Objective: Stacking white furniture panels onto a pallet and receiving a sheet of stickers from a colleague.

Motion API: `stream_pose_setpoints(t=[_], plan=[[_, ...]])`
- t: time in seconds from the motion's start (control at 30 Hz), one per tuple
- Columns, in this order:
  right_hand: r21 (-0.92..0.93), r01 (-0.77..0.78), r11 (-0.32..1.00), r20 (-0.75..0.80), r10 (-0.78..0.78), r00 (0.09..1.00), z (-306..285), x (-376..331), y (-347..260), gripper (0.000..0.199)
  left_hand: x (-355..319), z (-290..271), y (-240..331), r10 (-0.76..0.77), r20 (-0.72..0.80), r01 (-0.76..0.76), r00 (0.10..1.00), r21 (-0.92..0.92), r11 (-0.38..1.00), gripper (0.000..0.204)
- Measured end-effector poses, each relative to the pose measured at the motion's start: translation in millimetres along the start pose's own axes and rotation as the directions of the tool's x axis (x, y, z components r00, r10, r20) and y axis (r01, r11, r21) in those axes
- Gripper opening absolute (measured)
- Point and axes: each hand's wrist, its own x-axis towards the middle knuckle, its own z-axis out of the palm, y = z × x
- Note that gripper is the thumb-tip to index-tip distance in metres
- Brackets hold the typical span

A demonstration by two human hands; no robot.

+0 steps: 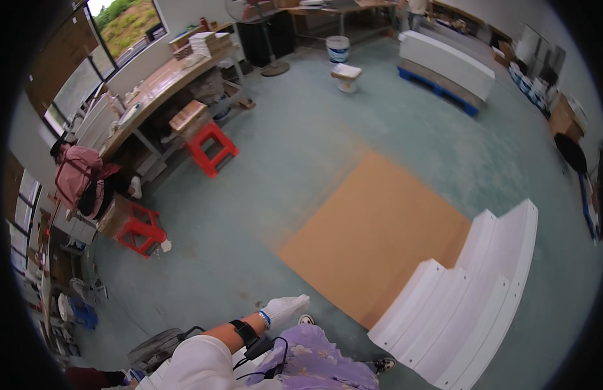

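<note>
Low in the head view, just short of the near edge of a brown cardboard sheet (379,227), the left hand (285,311) hangs over the green floor (249,201) in a white glove. Nothing shows in its grip, though I cannot tell whether the fingers are apart or curled together. The right hand is out of sight, so its grip cannot be told either. The cardboard sheet lies flat on the floor, and the white ribbed panels (444,312) sit along its lower right edge, covering part of that side. Whether they rest wholly on the cardboard or partly on the floor is hidden.

Handling these panels well probably calls for both hands, set well apart along the long sides, since such long pieces would likely flex or twist if taken from one end. Their ribs look closely matched, so lifting evenly should keep them from scraping or catching on one another. The rims may be sharp, and the glove should help there. One shoe (306,320) stands near the cardboard's near edge; stepping on that sheet could make it slide, so footing on the floor beside it seems safer.
</note>
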Motion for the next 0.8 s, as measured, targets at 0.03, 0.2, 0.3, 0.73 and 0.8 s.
stream_pose_setpoints(t=[0.03,0.2,0.3,0.73,0.8], plan=[[-0.060,0.036,0.998,0.013,-0.035,0.999,89.5,-7.5,-39.2,0.054,-9.8,-25.4,-4.4,-0.111,0.027,0.111,0.993,0.005,0.994,0.032],[-0.367,0.200,0.909,0.110,-0.171,0.979,364.2,-37.3,-145.0,0.062,-96.5,-90.4,-103.0,-0.161,-0.279,0.150,0.947,-0.062,0.987,0.032],[-0.518,0.274,0.811,0.157,-0.225,0.962,390.4,-5.6,-159.5,0.067,-128.4,-117.4,-122.9,-0.324,-0.335,0.187,0.885,-0.382,0.905,0.039],[-0.451,-0.156,0.879,0.763,0.470,0.444,649.3,184.0,-232.0,0.064,-175.5,-289.8,-232.5,-0.854,-0.240,-0.301,0.462,-0.948,0.103,0.046],[-0.582,0.174,0.794,0.580,0.255,0.774,720.4,199.8,-235.8,0.059,-177.1,-315.4,-263.4,-0.849,-0.265,-0.356,0.458,-0.929,0.098,0.045]])
